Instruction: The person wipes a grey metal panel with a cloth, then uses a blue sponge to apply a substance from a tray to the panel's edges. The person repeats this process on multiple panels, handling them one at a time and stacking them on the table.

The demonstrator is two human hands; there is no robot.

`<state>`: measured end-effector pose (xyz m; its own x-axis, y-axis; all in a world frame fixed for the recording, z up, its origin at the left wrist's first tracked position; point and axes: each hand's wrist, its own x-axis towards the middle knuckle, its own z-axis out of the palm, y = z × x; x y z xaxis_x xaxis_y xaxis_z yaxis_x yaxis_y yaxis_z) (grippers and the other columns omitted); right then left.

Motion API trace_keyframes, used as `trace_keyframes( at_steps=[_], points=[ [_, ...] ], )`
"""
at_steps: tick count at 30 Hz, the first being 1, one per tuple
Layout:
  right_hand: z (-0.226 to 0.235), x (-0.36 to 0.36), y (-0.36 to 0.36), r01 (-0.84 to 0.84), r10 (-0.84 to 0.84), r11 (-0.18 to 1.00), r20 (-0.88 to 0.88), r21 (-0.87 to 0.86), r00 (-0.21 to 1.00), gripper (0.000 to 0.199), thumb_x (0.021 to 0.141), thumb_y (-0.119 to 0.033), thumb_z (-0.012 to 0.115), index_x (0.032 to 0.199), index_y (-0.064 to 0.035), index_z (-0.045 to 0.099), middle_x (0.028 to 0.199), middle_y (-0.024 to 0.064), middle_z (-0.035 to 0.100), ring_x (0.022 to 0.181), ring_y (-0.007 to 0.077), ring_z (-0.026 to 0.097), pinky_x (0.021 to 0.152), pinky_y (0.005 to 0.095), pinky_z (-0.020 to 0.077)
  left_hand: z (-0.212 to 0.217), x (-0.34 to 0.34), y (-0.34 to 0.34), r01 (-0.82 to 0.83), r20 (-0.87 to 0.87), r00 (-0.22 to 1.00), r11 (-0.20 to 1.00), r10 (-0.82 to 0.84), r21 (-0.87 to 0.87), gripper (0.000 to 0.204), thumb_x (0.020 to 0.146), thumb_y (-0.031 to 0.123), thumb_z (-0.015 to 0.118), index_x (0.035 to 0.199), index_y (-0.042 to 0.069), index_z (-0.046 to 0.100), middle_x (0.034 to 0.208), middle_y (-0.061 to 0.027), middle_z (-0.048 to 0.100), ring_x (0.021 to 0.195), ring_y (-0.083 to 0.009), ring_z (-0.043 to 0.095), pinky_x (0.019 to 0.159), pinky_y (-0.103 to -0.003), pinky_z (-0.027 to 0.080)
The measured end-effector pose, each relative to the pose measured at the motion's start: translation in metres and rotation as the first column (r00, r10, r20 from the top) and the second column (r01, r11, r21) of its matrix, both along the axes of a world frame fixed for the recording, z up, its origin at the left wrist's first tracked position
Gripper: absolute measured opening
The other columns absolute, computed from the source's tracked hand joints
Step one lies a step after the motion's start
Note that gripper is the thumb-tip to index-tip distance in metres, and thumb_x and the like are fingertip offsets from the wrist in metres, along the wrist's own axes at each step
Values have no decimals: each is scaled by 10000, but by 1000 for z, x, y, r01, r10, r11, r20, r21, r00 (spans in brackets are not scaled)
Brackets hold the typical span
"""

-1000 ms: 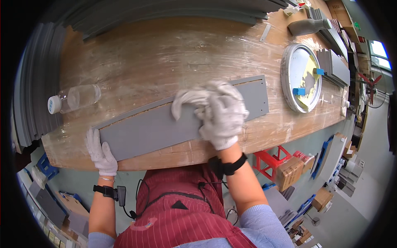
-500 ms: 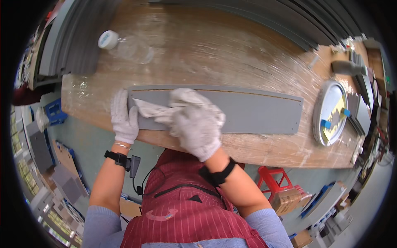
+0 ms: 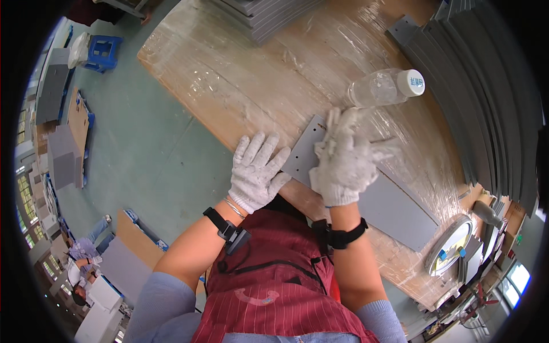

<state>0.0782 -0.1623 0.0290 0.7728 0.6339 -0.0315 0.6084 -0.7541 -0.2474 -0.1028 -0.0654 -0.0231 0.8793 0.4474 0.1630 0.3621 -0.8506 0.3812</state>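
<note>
A long grey panel (image 3: pixel 400 214) with small holes at its end lies along the table's near edge. My left hand (image 3: pixel 255 174), in a white knitted glove, has its fingers spread flat beside the panel's left end, with the fingertips near its edge. Over the panel, my right hand (image 3: pixel 346 171), gloved the same way and blurred, is closed on a crumpled white cloth (image 3: pixel 384 150). Part of the cloth is hidden by the hand. A clear plastic bottle (image 3: pixel 374 88) with a white cap lies on its side just beyond the right hand.
Stacked grey panels (image 3: pixel 480 86) line the table's right side, with another stack (image 3: pixel 269 17) at the far edge. A round white-rimmed container (image 3: pixel 452 246) with blue pieces stands right. Plastic film covers the wooden table (image 3: pixel 211 80). A blue stool (image 3: pixel 103 54) stands on the floor.
The view has turned, so the table and panel now slant down to the right. My right hand and cloth are nearer the panel's holed left end. My left hand's fingers have spread.
</note>
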Motion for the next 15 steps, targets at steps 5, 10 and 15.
trace_keyframes(
  at_steps=[5,10,15],
  points=[
    [0,-52,96,-126,274,917,-369,378,888,266,868,-154,659,1121,-70,668,1092,160,655,1009,339,641,879,469,506,-10,-4,3,-167,-60,985,980,162,-104,620,885,464,633,1406,132,585,1486,-184,487,1433,-397,386,1203,-565,243],
    [29,-5,-13,461,-57,799,-716,385,696,146,982,-95,632,1103,-15,648,968,63,669,818,141,634,734,259,528,-3,-6,8,-95,73,993,995,96,-21,463,882,431,668,1302,236,673,1506,-137,478,1414,-395,385,1199,-560,215],
    [-29,23,-136,272,-297,940,102,205,949,186,935,-83,630,1104,-14,666,1071,161,659,960,276,660,827,369,548,-3,-6,7,-60,98,993,997,65,-52,342,867,393,690,1191,291,734,1477,-137,511,1371,-394,404,1179,-557,221]
  ],
)
